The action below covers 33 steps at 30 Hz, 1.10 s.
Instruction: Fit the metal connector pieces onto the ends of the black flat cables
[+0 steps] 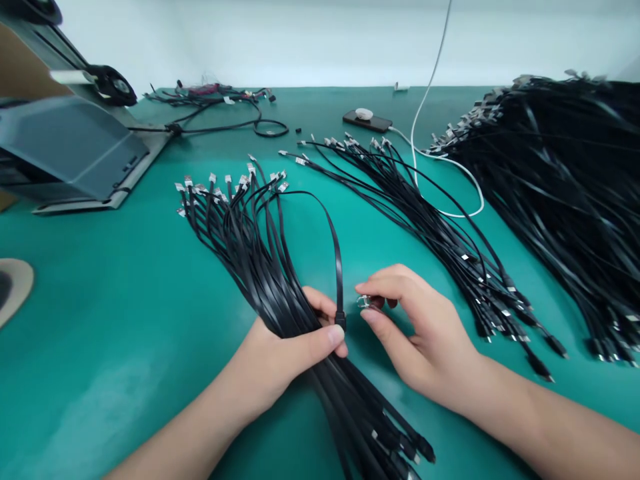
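A green tabletop (105, 300) bears a cable bundle (423, 217), a bigger cable pile (570, 167) and tangled wires (200, 100).

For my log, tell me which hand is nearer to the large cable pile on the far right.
Right hand: it is left of the large cable pile, apart from it. The left hand is farther left, gripping another bundle.

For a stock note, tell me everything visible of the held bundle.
The bundle is many flat, glossy black cables, seemingly plastic. Silvery plugs fan out at its far end; dark plugs, metal-tipped, gather nearer, partly out of frame. It slants across the table, the left grip around its middle. One cable arches back, its end in that grip.
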Each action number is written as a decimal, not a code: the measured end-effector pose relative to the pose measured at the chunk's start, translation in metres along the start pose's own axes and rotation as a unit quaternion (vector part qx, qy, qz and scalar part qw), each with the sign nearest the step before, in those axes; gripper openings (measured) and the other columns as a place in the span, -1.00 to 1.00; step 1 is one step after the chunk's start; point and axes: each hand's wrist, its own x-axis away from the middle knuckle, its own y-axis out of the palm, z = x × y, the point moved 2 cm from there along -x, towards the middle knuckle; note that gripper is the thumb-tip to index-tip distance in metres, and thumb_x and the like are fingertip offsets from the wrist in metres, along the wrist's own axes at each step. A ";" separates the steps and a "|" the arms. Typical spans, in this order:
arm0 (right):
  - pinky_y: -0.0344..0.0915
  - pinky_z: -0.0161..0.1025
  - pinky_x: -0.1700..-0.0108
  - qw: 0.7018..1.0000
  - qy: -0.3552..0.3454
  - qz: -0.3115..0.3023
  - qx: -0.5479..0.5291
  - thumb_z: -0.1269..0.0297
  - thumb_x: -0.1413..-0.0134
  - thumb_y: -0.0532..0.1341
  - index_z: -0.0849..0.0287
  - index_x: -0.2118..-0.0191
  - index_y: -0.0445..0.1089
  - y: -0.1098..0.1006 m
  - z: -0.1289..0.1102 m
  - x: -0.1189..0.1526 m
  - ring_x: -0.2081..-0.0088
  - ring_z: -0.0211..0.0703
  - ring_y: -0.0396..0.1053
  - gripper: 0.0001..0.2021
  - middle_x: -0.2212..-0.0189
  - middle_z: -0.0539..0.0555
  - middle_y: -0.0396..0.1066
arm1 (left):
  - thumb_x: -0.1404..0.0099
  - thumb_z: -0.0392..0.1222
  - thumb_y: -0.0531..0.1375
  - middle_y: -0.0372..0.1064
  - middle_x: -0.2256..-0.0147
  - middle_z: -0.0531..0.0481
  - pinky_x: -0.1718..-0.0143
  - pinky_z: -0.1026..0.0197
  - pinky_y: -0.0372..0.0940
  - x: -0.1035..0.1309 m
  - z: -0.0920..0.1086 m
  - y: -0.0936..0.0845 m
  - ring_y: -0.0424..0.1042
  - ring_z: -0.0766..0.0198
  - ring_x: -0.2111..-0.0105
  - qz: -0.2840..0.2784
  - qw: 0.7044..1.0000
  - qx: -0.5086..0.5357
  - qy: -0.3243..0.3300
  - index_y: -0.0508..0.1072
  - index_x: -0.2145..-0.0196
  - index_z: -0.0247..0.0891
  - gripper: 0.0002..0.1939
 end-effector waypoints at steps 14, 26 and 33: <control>0.42 -0.27 0.10 0.999 -0.010 -0.039 -0.003 0.48 -0.32 0.17 0.10 -0.05 0.36 0.001 -0.002 0.002 0.14 -0.23 0.47 -0.75 0.17 0.04 0.52 | -0.14 -0.16 0.41 0.52 0.52 0.06 0.38 0.27 0.28 -0.003 0.000 -0.002 0.42 0.28 0.47 -0.019 1.000 -0.006 0.020 0.52 0.35 -0.22 -0.83; 0.45 -0.14 -0.01 1.000 0.005 -0.020 -0.017 0.44 -0.31 0.17 0.04 0.00 0.36 -0.006 -0.009 -0.001 -0.01 -0.09 0.49 -0.78 0.06 0.10 0.53 | -0.14 -0.18 0.41 0.50 0.53 0.07 0.36 0.26 0.30 -0.003 0.001 -0.002 0.44 0.28 0.46 -0.013 1.000 -0.005 0.013 0.51 0.35 -0.23 -0.83; 0.44 -0.20 0.10 1.000 -0.014 -0.026 0.006 0.44 -0.31 0.11 0.09 -0.01 0.31 -0.006 -0.002 -0.005 0.16 -0.15 0.48 -0.79 0.18 0.08 0.51 | -0.22 -0.16 0.37 0.48 0.43 0.06 0.26 0.20 0.33 -0.004 -0.001 -0.001 0.48 0.26 0.40 -0.032 0.999 0.007 0.026 0.47 0.18 -0.23 -0.76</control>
